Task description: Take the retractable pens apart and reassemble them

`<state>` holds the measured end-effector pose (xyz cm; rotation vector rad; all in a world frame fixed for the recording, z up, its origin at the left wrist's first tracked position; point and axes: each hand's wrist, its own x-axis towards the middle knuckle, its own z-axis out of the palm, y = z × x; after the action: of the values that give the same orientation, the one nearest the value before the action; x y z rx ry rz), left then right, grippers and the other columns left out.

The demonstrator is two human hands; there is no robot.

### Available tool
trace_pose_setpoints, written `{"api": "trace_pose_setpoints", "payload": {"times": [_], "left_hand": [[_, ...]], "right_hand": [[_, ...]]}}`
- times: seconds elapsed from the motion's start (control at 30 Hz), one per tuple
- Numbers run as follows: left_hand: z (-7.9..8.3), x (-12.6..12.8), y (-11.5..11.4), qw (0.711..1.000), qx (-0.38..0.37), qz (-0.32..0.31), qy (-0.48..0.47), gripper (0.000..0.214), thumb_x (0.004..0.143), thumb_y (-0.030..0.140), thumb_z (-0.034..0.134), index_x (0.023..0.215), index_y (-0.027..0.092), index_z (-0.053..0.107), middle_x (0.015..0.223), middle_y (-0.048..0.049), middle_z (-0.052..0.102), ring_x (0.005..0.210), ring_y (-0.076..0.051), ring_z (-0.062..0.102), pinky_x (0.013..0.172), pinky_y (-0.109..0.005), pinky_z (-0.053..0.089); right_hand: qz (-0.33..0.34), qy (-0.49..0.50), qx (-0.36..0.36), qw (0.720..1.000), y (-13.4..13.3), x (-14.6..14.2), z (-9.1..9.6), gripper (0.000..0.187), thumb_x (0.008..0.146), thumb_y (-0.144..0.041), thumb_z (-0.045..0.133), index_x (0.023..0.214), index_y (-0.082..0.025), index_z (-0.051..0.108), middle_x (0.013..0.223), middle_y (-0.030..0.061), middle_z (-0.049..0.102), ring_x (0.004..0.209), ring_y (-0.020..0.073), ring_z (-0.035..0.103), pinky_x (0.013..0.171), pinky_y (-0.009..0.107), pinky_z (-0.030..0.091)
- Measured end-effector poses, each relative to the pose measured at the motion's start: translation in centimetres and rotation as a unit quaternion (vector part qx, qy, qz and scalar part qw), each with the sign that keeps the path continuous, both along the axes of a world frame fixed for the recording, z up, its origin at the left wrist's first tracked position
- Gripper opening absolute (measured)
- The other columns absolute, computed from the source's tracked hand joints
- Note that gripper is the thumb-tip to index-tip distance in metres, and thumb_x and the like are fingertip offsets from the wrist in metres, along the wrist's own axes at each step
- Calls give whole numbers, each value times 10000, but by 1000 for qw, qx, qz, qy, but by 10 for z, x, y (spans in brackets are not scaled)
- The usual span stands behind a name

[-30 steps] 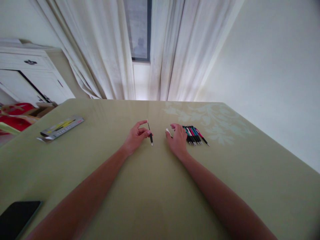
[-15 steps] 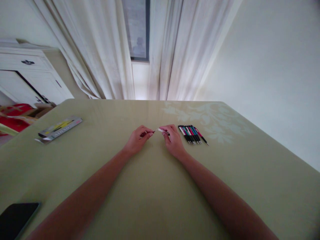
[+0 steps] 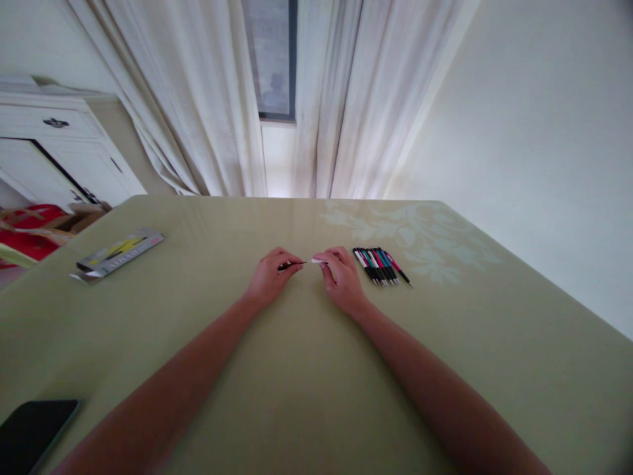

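Note:
My left hand (image 3: 271, 276) is closed in a pinch over the table's middle. From its fingertips a dark pen part (image 3: 285, 266) with a thin dark tip points right; most of it hides behind the fingers. Opposite it, my right hand (image 3: 345, 280) pinches a white pen barrel (image 3: 318, 260), whose near end faces the dark tip. A small gap separates the two pieces. Just right of my right hand lies a row of several click pens (image 3: 376, 265) with black grips and coloured barrels; a pink one (image 3: 398, 269) sits slanted at the row's right end.
An opened grey and yellow pen box (image 3: 121, 255) lies on the table (image 3: 306, 396) at the left. The corner of a black phone (image 3: 37, 432) shows at the front left. A white cabinet (image 3: 59, 142) and red packages (image 3: 30, 231) stand beyond the left edge.
The white barrel has turned in my right fingers, and its dark end no longer shows below them. The dark piece in my left hand now lies more level. Both forearms have hardly moved.

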<state>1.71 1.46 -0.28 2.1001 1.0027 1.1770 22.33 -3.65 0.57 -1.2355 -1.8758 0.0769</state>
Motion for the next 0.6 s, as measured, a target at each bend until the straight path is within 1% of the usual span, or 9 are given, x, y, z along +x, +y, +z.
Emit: {"api": "trace_pose_setpoints", "payload": {"times": [0.07, 0.1, 0.23, 0.3, 0.37, 0.4, 0.47, 0.53, 0.6], "left_hand": [[1, 0, -2, 1000, 19, -1, 14, 148, 891, 353, 709, 927, 221, 764, 886, -47, 685, 834, -193, 627, 789, -326, 509], [1, 1, -3, 999, 25, -2, 19, 148, 878, 358, 727, 930, 223, 759, 877, -45, 688, 849, -200, 628, 797, -330, 507], [4, 1, -6, 1000, 9, -11, 13, 233, 808, 412, 797, 908, 213, 729, 821, -28, 673, 749, -182, 614, 717, -305, 509], [4, 1, -6, 1000, 0, -19, 2, 263, 793, 436, 804, 903, 207, 736, 911, -48, 693, 715, -165, 613, 710, -305, 521], [4, 1, -5, 1000, -4, -27, -4, 252, 810, 445, 784, 895, 209, 757, 1027, -76, 712, 770, -176, 648, 771, -328, 539], [4, 1, -5, 1000, -5, -30, -2, 239, 829, 445, 763, 885, 213, 767, 1043, -80, 721, 811, -190, 665, 804, -340, 541], [2, 0, -3, 999, -4, -32, 10, 223, 860, 441, 728, 872, 225, 781, 974, -74, 742, 864, -216, 680, 835, -356, 534], [1, -1, -2, 999, 5, -27, 25, 204, 865, 430, 725, 874, 238, 790, 883, -62, 751, 851, -227, 678, 824, -362, 522], [1, -1, -2, 999, 17, -17, 33, 177, 856, 412, 740, 878, 246, 798, 853, -57, 754, 839, -232, 671, 819, -368, 509]], "right_hand": [[1, -23, -5, 1000, -2, -1, 1, 257, 974, -156, 513, 1118, -239, 708, 1067, 95, 610, 1051, 244, 563, 966, 413, 437], [14, -31, -9, 999, -2, -2, 1, 261, 976, -160, 511, 1125, -245, 708, 1071, 95, 612, 1053, 244, 562, 965, 411, 442], [95, -32, -31, 994, -3, -3, 3, 274, 996, -177, 490, 1169, -263, 685, 1063, 82, 645, 1044, 234, 575, 952, 397, 475], [112, -15, -38, 993, -3, -2, 3, 253, 1005, -189, 492, 1162, -257, 679, 1058, 76, 667, 1042, 229, 588, 955, 393, 483], [116, 0, -41, 992, -2, -1, 3, 214, 1011, -213, 507, 1135, -247, 678, 1053, 74, 684, 1040, 224, 602, 955, 383, 486], [116, 5, -43, 992, -1, 0, 2, 194, 1013, -226, 516, 1121, -242, 677, 1045, 72, 688, 1031, 220, 610, 946, 373, 489], [109, 12, -50, 993, 0, 0, 0, 163, 1012, -244, 533, 1098, -231, 671, 1026, 68, 692, 998, 209, 629, 915, 345, 496], [98, 17, -59, 993, 1, 0, -1, 145, 1007, -249, 549, 1097, -218, 658, 1020, 65, 698, 971, 199, 647, 886, 319, 498], [91, 22, -67, 993, 1, -1, -2, 144, 1002, -253, 560, 1111, -212, 644, 1038, 64, 709, 971, 192, 662, 879, 301, 495]]}}
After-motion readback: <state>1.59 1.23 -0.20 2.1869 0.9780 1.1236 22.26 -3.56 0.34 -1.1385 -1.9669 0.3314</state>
